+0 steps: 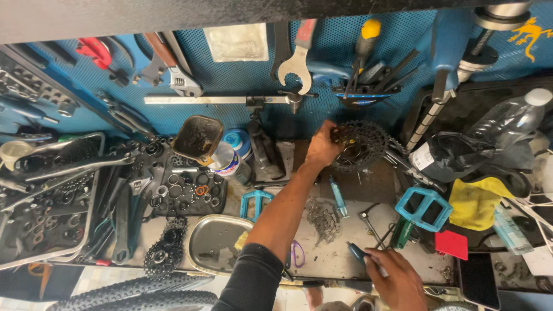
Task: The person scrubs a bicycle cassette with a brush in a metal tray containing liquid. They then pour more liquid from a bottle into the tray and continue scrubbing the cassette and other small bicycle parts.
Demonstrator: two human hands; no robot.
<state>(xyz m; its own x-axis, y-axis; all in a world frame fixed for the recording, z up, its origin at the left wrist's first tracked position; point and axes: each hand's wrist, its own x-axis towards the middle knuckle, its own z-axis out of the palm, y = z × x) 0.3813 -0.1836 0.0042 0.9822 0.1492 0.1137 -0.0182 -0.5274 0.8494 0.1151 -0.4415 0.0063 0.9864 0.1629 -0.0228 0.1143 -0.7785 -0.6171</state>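
Left hand is stretching way out to the worktop's back edge, grip clamped on the black toothed metal cassette. Right hand is sitting at the front edge, fingers closed round a blue-handled tool. Clutter's crowding both sides.

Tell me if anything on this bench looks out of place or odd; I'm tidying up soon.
A loose chain lies in a tangled heap on the bare bench, between the left hand on the cassette and the right hand. The two blue pedals lie apart.
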